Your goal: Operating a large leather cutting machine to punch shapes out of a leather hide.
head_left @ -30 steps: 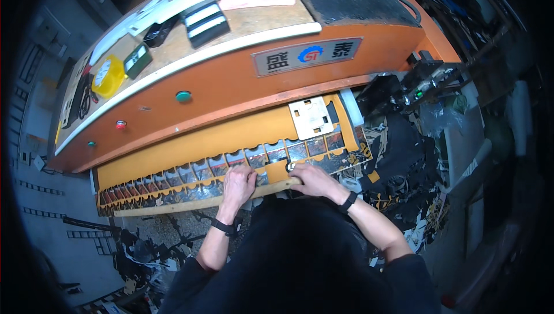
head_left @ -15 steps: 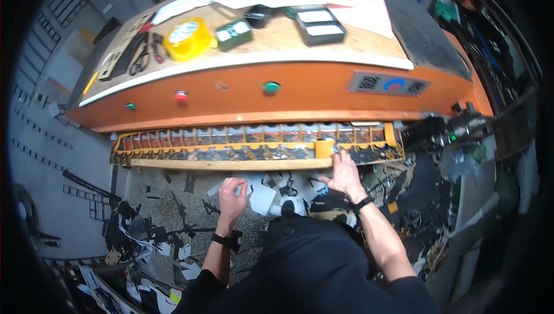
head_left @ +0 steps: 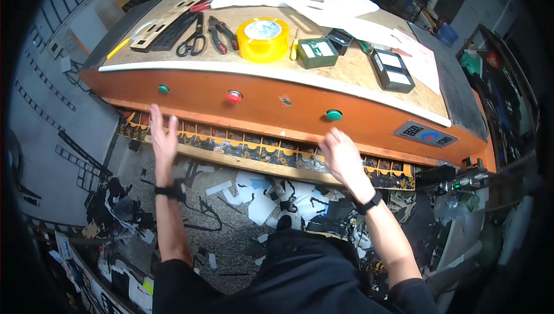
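My left hand (head_left: pixel 164 138) is raised at the left end of the orange machine front, thumb and fingers apart, holding nothing. Behind it runs a yellow slotted guard (head_left: pixel 262 143) with a row of openings, set above a wooden strip (head_left: pixel 254 163). My right hand (head_left: pixel 343 155) is in front of the guard's right part, just below a green button (head_left: pixel 333 115) and apart from it. Its fingers are curled together, and whatever might be between them is hidden. A red button (head_left: pixel 234 97) and a smaller green button (head_left: pixel 164 89) sit on the orange panel (head_left: pixel 196 91).
On the machine top lie scissors (head_left: pixel 191 43), pliers (head_left: pixel 221 35), a yellow tape roll (head_left: pixel 262 49), a small green box (head_left: pixel 317 53), a dark two-part box (head_left: pixel 393 70) and white sheets (head_left: pixel 352 17). Paper and black scraps (head_left: pixel 259 205) litter the floor by my feet.
My view has turned, shifting the machine. My left hand has risen leftward and its fingers have spread. My right hand has lifted from the wooden strip beside a yellow piece, its fingers now curled.
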Demonstrator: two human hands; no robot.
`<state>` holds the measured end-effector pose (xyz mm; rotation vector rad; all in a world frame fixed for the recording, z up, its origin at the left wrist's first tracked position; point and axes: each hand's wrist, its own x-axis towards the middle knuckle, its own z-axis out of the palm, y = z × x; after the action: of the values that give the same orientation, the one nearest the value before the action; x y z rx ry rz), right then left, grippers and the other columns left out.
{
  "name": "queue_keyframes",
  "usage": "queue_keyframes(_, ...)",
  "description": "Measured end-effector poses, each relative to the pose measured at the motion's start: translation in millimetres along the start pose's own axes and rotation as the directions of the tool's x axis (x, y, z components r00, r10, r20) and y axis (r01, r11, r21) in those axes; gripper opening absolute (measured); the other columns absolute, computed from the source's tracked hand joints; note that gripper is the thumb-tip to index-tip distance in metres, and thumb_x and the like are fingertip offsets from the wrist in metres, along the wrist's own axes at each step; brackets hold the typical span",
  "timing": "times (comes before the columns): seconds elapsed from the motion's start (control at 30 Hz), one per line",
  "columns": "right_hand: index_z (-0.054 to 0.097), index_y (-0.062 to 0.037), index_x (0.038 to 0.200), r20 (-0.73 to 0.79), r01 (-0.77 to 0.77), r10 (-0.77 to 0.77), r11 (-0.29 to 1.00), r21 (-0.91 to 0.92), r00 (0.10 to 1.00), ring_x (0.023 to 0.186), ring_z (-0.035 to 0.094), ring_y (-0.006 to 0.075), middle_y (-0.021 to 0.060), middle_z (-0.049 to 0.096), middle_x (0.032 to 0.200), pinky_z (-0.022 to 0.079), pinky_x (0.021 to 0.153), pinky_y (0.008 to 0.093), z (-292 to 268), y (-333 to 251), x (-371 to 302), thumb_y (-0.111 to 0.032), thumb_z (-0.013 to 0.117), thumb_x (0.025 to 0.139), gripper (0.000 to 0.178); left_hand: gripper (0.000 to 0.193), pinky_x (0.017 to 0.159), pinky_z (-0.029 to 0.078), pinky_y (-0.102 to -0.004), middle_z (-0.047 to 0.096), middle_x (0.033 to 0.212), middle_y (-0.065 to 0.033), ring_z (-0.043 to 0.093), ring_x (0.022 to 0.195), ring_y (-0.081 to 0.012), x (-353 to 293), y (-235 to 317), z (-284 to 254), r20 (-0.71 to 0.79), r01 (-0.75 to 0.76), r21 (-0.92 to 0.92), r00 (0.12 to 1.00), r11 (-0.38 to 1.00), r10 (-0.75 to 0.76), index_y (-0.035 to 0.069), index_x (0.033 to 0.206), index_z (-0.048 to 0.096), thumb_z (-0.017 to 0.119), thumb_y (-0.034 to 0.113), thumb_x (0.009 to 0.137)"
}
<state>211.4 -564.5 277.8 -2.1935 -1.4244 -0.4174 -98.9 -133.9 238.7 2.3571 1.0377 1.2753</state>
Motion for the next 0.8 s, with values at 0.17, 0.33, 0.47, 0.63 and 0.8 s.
queue_keyframes(0.17,0.062,0.0008,0.096,-0.077,-0.021,0.033,0.988,0.155,0.996,0.095,0.066,0.0442,0.0216,0.061,0.1,0.057,0.082,0.051,10,-21,53,-0.007,0.068,0.105,0.013,0.062,0.132,0.035,-0.0383,0.048,0.17,-0.0268,0.04,0.165,-0.0341,79,-14,27,0.087,0.187,-0.265,0.982,0.946,-0.17,-0.003,0.159,0.057,0.058,0.042,0.118)
queue_keyframes(0.33,0.063,-0.0001,0.093,0.006,-0.148,0.149,0.978,0.148,0.989,0.093,0.066,0.0445,0.0208,0.062,0.098,0.055,0.084,0.0542,38,-5,-37,-0.01,0.074,0.101,0.016,0.06,0.125,0.045,-0.0472,0.064,0.158,-0.0306,0.06,0.15,-0.0429,-11,-14,62,0.084,0.116,-0.22,0.991,0.969,-0.1,-0.005,0.157,0.061,0.075,0.027,0.109)
queue_keyframes(0.47,0.069,0.0006,0.115,0.082,-0.429,0.427,0.903,0.009,0.9,0.112,0.068,0.0434,0.0203,0.066,0.117,0.057,0.097,0.0516,47,43,-134,-0.014,0.09,0.087,0.038,0.063,0.134,0.035,-0.0537,0.057,0.165,-0.029,0.052,0.157,-0.0428,-154,52,110,0.448,-0.022,-0.073,0.892,0.997,0.053,-0.004,0.158,0.059,0.073,0.025,0.104)
queue_keyframes(0.63,0.056,0.0048,0.146,-0.047,-0.59,0.589,0.807,-0.027,0.807,0.133,0.062,0.0469,0.0247,0.055,0.149,0.055,0.111,0.0512,19,89,-197,-0.015,0.095,0.081,0.079,0.116,0.142,0.011,-0.0573,0.026,0.183,-0.0314,0.017,0.173,-0.0436,-223,222,124,0.717,-0.287,-0.125,0.635,0.95,0.287,-0.012,0.171,0.032,0.09,0.037,0.084)
queue_keyframes(0.8,0.057,0.0044,0.15,0.17,-0.587,0.596,0.803,-0.108,0.785,0.136,0.062,0.0447,0.0239,0.059,0.151,0.053,0.117,0.0501,23,112,-183,-0.022,0.094,0.081,0.083,0.11,0.138,0.023,-0.0569,0.046,0.167,-0.0306,0.039,0.159,-0.0457,-240,265,192,0.686,-0.397,-0.303,0.541,0.866,0.487,-0.012,0.164,0.042,0.094,0.033,0.078)
